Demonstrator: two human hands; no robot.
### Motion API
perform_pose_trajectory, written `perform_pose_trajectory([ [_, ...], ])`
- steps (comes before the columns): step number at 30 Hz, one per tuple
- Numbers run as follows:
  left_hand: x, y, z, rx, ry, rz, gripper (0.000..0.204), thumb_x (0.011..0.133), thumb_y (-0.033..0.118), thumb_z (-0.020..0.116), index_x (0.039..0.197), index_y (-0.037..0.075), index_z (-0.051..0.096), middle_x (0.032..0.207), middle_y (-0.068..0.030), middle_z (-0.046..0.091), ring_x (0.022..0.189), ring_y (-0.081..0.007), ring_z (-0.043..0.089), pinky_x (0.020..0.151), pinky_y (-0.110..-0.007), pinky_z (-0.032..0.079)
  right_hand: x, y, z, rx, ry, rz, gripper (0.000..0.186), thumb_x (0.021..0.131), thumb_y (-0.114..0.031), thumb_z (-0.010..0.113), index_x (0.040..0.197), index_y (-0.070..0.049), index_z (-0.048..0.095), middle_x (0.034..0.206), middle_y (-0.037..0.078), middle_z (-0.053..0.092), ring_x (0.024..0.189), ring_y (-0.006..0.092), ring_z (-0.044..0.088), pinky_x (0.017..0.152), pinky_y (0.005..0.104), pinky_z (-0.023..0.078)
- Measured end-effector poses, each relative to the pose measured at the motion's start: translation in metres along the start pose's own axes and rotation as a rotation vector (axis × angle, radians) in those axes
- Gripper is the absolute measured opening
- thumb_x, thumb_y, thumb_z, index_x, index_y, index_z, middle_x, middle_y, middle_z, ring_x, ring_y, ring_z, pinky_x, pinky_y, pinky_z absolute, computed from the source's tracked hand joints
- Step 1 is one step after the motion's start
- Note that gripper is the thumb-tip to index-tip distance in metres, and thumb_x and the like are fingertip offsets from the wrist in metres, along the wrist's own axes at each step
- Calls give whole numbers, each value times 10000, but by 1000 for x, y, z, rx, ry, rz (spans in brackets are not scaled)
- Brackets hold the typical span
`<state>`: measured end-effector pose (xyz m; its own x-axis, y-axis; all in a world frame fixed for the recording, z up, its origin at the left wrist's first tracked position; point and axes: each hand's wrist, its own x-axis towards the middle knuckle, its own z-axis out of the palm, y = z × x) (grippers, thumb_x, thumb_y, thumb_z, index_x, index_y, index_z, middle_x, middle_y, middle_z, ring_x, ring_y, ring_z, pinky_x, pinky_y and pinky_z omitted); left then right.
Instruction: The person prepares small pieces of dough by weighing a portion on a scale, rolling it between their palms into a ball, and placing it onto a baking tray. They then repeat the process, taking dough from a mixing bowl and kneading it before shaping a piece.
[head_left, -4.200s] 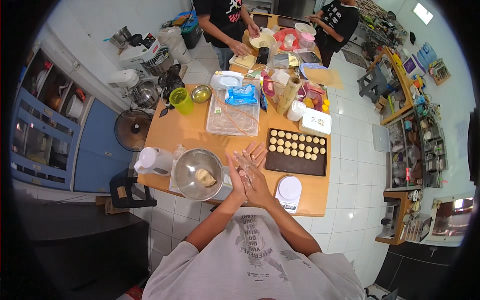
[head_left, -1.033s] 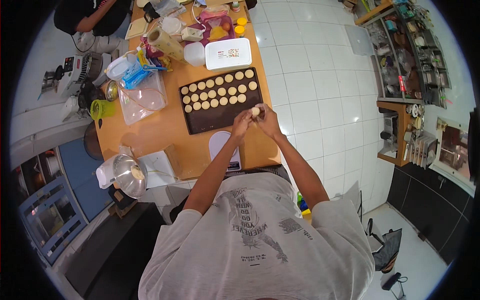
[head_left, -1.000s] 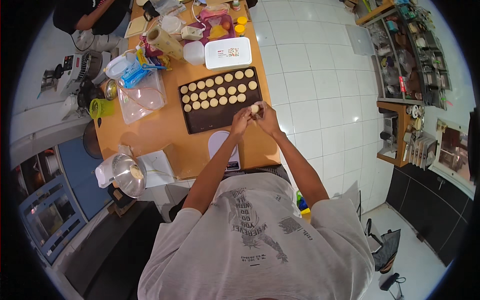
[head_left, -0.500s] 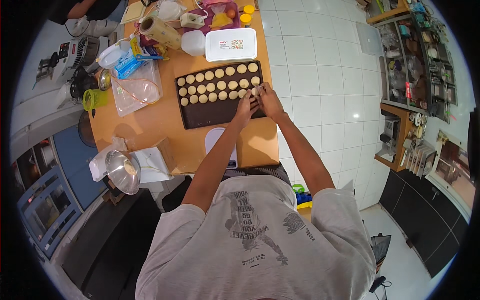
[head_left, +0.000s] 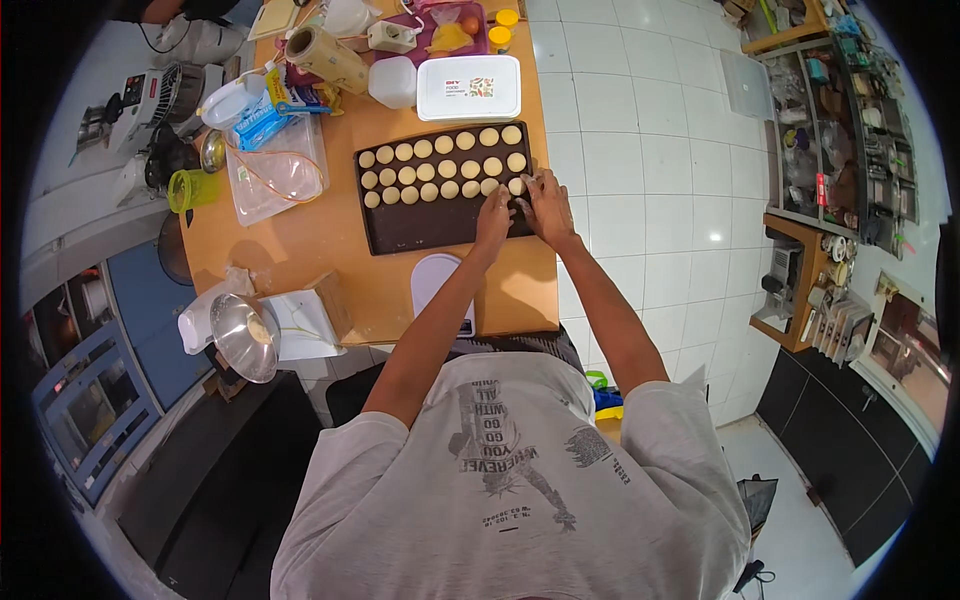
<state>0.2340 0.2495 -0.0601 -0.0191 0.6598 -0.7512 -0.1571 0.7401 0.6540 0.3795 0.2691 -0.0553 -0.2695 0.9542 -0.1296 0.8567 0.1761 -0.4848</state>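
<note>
A dark baking tray (head_left: pixel 430 228) lies on the wooden table, holding three rows of pale round dough balls (head_left: pixel 449 190). The row nearest me ends at the right with a dough ball (head_left: pixel 517 186) just beyond my fingers. Over the tray's right part, my left hand (head_left: pixel 495 218) has its fingers loosely bent and apart, holding nothing that I can see. My right hand (head_left: pixel 550 208) is at the tray's right edge, fingers spread and bent beside that last ball. Both hands have pale smears on the fingertips. A white kitchen scale (head_left: pixel 432 285) sits partly under my left forearm.
A lidded white food container (head_left: pixel 469 88) stands behind the tray, beside a roll of plastic film (head_left: pixel 326 58). To the left are a clear plastic lid (head_left: pixel 275 172) and a steel bowl (head_left: pixel 246 337) at the table's edge. Tiled floor (head_left: pixel 640 215) lies to the right.
My hands have drawn slightly apart and back from the last dough ball at the right of the near row, which now shows more fully. The whole view has shifted slightly.
</note>
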Motion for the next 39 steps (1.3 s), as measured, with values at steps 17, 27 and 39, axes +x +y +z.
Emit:
perform_pose_trajectory([
  [17, -9, -8, 8, 618, 65, 551, 595, 1125, 357, 422, 1562, -45, 385, 1566, -256, 418, 1386, -384, 483, 1162, -435, 393, -27, -1, 8, -75, 61, -39, 678, 975, -157, 617, 1600, -106, 359, 1632, 85, 354, 1476, 292, 379, 1114, 559, 372],
  [27, -11, -24, -4, 875, -92, 745, 645, 1141, 385, 296, 1579, -88, 307, 1652, -318, 256, 1541, -434, 260, 1275, -445, 227, -37, -7, 8, -225, -141, -43, 875, 933, -173, 643, 1672, -142, 174, 1753, 39, 115, 1620, 297, 87, 1212, 762, 98],
  [39, -10, -37, -35, 518, 143, 596, 461, 1095, 225, 547, 1499, 8, 495, 1437, -192, 580, 1229, -318, 619, 1023, -387, 504, -21, -18, 19, -73, 172, -60, 537, 931, -172, 652, 1446, -98, 519, 1498, 53, 518, 1411, 233, 443, 1102, 628, 285],
])
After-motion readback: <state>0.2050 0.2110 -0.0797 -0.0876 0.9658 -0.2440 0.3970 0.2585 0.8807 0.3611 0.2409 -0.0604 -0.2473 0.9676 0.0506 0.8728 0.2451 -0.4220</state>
